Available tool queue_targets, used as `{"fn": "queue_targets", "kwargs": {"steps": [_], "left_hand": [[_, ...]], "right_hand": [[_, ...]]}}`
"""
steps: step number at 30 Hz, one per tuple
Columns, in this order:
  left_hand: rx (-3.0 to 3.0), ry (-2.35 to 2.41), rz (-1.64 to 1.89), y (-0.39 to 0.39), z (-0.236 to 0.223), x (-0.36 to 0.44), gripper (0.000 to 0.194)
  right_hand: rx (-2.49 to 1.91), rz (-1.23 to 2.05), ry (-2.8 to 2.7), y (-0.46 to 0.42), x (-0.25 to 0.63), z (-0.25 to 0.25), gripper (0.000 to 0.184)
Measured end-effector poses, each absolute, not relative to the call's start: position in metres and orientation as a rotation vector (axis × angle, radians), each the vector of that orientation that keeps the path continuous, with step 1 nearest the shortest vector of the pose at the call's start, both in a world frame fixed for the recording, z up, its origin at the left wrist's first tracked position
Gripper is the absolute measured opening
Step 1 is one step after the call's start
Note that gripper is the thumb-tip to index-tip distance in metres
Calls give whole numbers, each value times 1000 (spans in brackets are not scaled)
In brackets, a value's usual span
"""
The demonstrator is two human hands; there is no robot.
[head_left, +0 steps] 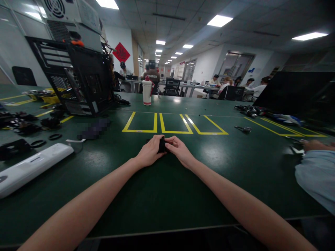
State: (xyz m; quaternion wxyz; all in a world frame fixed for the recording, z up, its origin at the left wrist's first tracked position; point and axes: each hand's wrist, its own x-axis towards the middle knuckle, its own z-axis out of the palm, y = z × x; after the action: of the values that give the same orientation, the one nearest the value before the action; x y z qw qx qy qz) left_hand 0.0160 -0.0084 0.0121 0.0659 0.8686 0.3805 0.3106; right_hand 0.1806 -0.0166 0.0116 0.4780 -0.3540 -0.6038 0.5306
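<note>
Both my hands meet at the middle of the green table [167, 195], around a small black object [162, 145]. My left hand [151, 152] is closed over its left side, with the fingers wrapped round it. From the right, my right hand [180, 149] pinches at the object with thumb and fingertips. Most of the black object is hidden by my fingers, so its kind does not show. It is low at the tabletop; whether it touches the table I cannot tell.
Yellow tape outlines [142, 131] lie beyond my hands, a white cup [147, 92] behind them. At left stand a black computer case [78, 76] and a white elongated device [34, 167]. A co-worker's sleeve [316, 174] reaches in at right, near a small metal part [243, 129].
</note>
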Motion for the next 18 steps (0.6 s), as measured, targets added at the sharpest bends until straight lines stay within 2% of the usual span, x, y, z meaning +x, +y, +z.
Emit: {"fn": "queue_targets", "kwargs": {"steps": [5,10,15,18], "left_hand": [[2605,1136,952,-8,11,15,59],[2615,1135,963,-8,10,16,57],[2635,1132,959,-8,10,16,58],[2625,1129,956,-8,11,15,59]], "right_hand": [[-932,1312,-1479,-13,181,11,30],[-820,1357,-1491,-16,181,14,32],[-842,1284,-1486,-15,180,10,23],[-882,1284,-1478,-12,181,8,28]]}}
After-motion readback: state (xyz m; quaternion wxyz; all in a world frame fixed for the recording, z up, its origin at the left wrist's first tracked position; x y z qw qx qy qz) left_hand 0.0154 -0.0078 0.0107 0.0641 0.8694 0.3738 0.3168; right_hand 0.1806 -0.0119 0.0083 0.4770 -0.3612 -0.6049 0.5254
